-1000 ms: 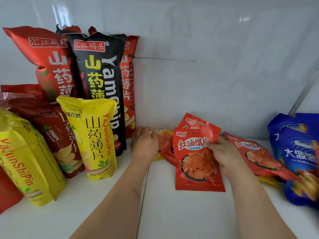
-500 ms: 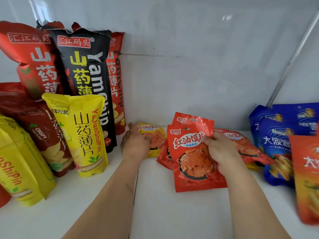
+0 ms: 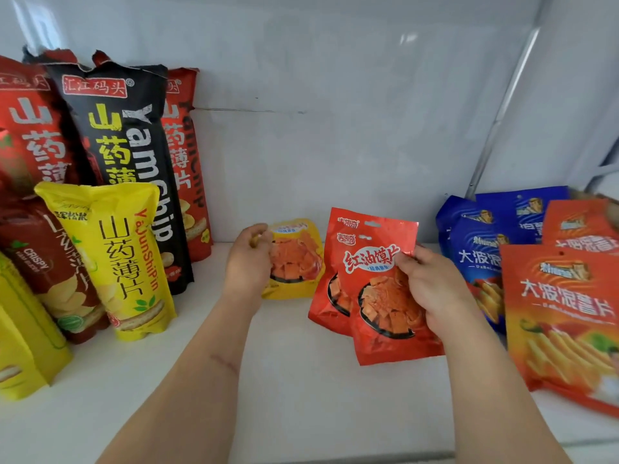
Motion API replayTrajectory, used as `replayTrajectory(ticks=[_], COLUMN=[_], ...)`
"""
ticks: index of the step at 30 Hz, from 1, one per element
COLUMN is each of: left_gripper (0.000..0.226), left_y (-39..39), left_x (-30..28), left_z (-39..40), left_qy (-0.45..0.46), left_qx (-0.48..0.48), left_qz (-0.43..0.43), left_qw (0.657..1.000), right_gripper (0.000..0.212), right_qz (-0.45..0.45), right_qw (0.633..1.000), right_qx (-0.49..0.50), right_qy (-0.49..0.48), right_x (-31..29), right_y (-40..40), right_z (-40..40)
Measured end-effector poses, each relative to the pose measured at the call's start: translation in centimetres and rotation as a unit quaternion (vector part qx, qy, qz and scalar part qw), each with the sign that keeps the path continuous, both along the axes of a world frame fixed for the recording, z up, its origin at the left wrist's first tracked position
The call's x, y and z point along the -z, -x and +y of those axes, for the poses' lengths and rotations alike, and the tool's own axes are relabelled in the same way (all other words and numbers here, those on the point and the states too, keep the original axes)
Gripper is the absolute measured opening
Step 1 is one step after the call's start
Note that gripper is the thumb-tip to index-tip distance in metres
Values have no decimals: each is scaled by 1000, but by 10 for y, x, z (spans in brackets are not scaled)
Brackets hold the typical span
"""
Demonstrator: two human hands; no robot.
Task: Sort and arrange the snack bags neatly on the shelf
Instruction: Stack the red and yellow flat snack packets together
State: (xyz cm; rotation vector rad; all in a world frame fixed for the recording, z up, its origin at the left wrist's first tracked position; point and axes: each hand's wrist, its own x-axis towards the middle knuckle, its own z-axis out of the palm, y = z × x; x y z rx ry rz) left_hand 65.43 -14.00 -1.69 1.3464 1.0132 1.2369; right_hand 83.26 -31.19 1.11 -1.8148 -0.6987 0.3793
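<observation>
**Two hands, three small pouches mid-shelf**

Left of both hands, tall yam-chip bags stand on the white shelf (image 3: 301, 380): a yellow bag (image 3: 110, 259) in front, a black bag (image 3: 130, 169) and red bags (image 3: 30, 128) against the back wall. The left hand (image 3: 248, 262) has its fingers curled around the left edge of a small yellow pouch (image 3: 294, 262), which stands upright just right of them. The right hand (image 3: 432, 289) pinches two overlapping red pouches (image 3: 375, 272), long axis vertical, tops tilted slightly left, print facing the camera; they lie left of its fingers. Right of that hand stand blue bags (image 3: 479, 239) and orange potato-chip bags (image 3: 562, 316).
</observation>
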Motion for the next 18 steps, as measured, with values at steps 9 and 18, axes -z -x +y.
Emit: replayTrajectory(ticks=[9, 18], left_gripper=[52, 55], left_y=[-54, -92], left_x=[1, 14], left_z=[-36, -43], left_qy=[41, 83], left_qx=[83, 59], left_qz=[-54, -1], left_qw=[994, 995], right_gripper=[34, 28], right_qz=[-49, -119], right_qw=[996, 983], right_qx=[74, 88], right_qy=[29, 104], right_x=[-15, 19], right_y=[-53, -73], right_z=[-35, -17])
